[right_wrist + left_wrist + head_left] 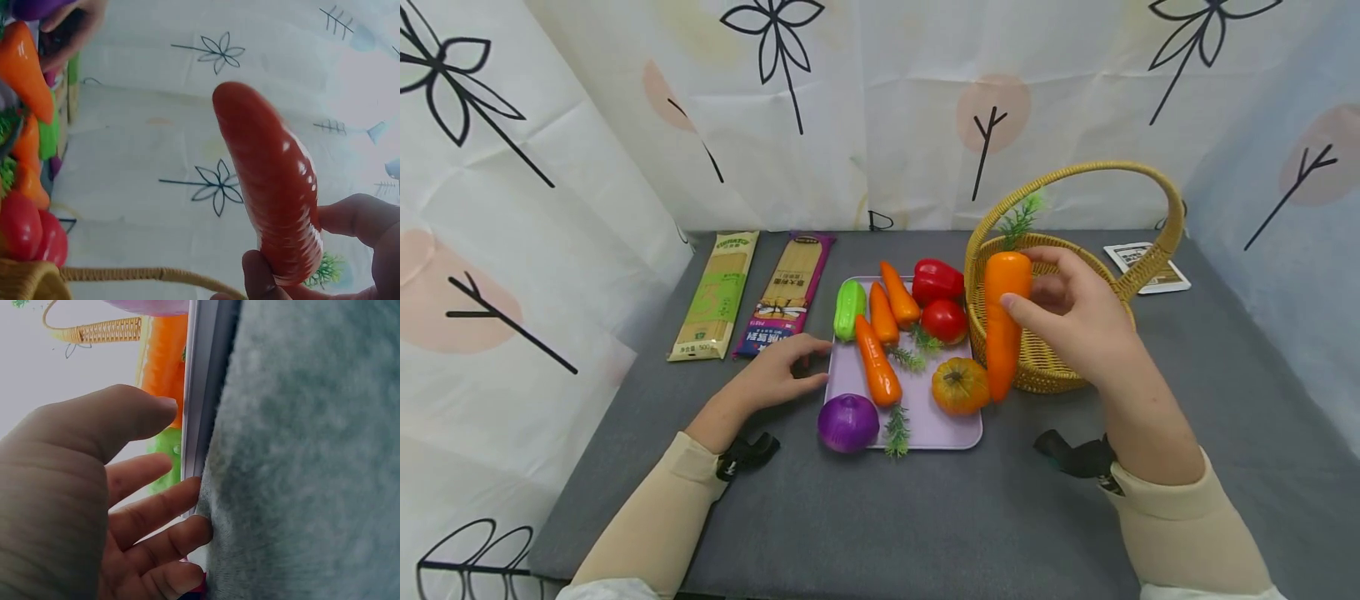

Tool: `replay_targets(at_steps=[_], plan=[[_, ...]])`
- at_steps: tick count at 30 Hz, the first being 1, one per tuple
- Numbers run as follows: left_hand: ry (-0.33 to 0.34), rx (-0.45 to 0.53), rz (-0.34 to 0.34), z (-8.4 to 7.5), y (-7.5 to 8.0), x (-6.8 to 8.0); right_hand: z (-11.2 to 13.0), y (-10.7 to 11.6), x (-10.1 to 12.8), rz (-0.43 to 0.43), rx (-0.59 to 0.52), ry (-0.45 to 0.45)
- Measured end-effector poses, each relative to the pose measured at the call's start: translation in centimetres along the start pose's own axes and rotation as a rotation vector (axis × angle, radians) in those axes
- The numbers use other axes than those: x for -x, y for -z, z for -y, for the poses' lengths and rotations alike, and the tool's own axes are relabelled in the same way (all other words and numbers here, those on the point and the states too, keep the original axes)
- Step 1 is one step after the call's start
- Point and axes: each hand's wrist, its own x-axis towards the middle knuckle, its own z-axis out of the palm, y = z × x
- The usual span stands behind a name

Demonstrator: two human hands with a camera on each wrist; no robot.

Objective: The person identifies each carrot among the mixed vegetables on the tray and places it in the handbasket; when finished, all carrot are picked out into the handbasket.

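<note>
My right hand (pixel 1067 312) holds a big orange carrot (pixel 1003 321) upright at the front rim of a wicker basket (pixel 1060 367); its green top pokes up behind. In the right wrist view the carrot (pixel 272 181) looks dark red, pinched between thumb and fingers (pixel 350 219). My left hand (pixel 782 371) lies flat on the grey table, fingers straight against the left edge of a lilac tray (pixel 940 429). The left wrist view shows those fingers (pixel 159 512) at the tray edge (pixel 197 394). On the tray lie several carrots (pixel 876 362), a green vegetable (pixel 848 308), a red pepper (pixel 936 279), a tomato (pixel 945 321), a small pumpkin (pixel 960 385) and a purple onion (pixel 847 422).
Two flat pasta packets (pixel 718 292) lie on the table at the back left. A card (pixel 1142 262) lies behind the basket at the right. Patterned cloth walls close in the back and both sides. Bare grey table (pixel 925 517) stretches along the front.
</note>
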Motion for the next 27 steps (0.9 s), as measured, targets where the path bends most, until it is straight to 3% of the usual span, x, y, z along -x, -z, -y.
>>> replay_targets(at_steps=[14,27], plan=[[0.019,-0.020,0.014,-0.2,-0.3,-0.1,-0.9,2.7,-0.3,0.041,0.070,-0.080],[0.005,-0.023,-0.002,-0.4,-0.2,-0.2,-2.7,3.3,-2.0,0.015,0.117,-0.140]])
